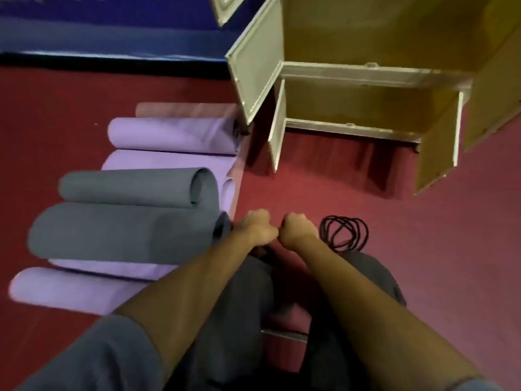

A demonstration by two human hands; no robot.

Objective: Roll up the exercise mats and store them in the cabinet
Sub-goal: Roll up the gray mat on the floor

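Carpet, dark red and short-piled (pixel 352 198), covers the floor from the blue padded wall panel (pixel 107 32) at the far edge to the person's knees. Next in size is the cream wooden cabinet with yellow-brown inner walls (pixel 375 71), standing at the upper right with its doors (pixel 255 66) swung open and two shelf compartments showing. Left of it, rolled exercise mats lie side by side on the carpet: a large grey foam roll (pixel 121 234) nearest the hands, a slimmer grey roll (pixel 132 189) just beyond it, and lilac rolls (pixel 172 135) both farther off toward the cabinet door and closer at the lower left (pixel 70 290). Both bare forearms reach forward over grey trousers. The left hand (pixel 255 230) and right hand (pixel 298 231) are curled into fists, knuckles touching; whether the fingers pinch anything cannot be told. A coil of thin black cord (pixel 344 232) lies just beside the right hand.
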